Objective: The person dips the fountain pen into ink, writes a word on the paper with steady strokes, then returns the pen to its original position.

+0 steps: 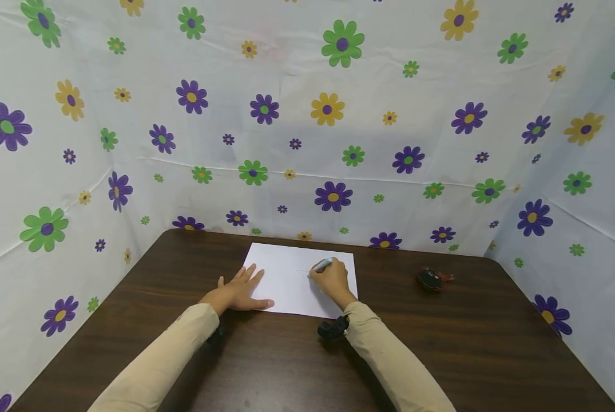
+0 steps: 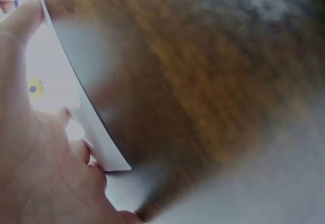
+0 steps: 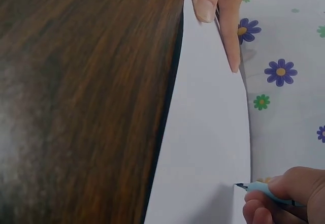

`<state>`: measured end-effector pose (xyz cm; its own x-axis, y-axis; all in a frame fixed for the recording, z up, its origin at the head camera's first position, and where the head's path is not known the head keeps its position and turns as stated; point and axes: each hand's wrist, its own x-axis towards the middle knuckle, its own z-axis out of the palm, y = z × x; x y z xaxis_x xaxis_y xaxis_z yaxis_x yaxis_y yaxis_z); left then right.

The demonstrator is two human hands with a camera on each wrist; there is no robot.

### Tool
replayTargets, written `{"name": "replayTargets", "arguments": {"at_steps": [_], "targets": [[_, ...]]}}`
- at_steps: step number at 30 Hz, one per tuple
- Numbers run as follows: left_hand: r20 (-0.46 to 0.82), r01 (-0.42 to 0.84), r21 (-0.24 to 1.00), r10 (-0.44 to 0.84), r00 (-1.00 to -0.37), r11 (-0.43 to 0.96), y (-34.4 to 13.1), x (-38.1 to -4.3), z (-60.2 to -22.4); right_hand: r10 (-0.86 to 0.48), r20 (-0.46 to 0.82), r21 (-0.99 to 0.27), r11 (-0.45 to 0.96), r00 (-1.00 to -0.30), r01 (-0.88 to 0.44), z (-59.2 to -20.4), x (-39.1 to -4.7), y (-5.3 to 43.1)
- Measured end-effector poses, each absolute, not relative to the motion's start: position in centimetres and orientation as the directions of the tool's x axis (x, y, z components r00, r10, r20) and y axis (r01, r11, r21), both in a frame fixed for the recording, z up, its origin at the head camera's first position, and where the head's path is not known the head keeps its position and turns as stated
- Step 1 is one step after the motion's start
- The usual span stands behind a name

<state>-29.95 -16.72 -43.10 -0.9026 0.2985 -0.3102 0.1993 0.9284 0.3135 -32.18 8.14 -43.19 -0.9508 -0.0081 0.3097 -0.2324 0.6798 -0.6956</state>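
Observation:
A white sheet of paper (image 1: 286,286) lies on the dark wooden table. My left hand (image 1: 239,292) rests on its left side with fingers spread and straight, the thumb along the near edge. With my right hand (image 1: 333,280) I pinch a light blue pen (image 1: 321,265) over the right half of the sheet. In the right wrist view the dark tip of the pen (image 3: 264,188) is right at the paper (image 3: 203,127). A faint short line shows on the sheet just left of the tip in the head view.
To the right on the table (image 1: 472,320) lies a small dark glossy object (image 1: 431,279) with a reddish-brown part. A white curtain (image 1: 286,131) with purple, green and yellow flowers hangs behind the table and along both sides. A black strapped device (image 1: 333,328) sits at my right wrist.

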Motion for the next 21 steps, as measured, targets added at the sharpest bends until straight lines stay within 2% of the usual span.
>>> {"name": "replayTargets", "arguments": {"at_steps": [4, 10, 21], "targets": [[-0.305, 0.198, 0.303, 0.291, -0.906, 0.932, -17.1, -30.6, -44.1, -0.013, 0.294, -0.676, 0.704, -0.956, -0.218, -42.9, -32.0, 8.3], [-0.299, 0.198, 0.327, 0.299, -0.906, 0.924, -16.7, -29.5, -42.7, -0.007, 0.251, -0.678, 0.712, -0.968, -0.181, -42.4, -31.7, 8.7], [-0.299, 0.203, 0.331, 0.307, -0.904, 0.921, -16.6, -29.4, -42.5, -0.016, 0.160, -0.675, 0.728, -0.987, -0.121, -41.5, -30.9, 9.7]]}}
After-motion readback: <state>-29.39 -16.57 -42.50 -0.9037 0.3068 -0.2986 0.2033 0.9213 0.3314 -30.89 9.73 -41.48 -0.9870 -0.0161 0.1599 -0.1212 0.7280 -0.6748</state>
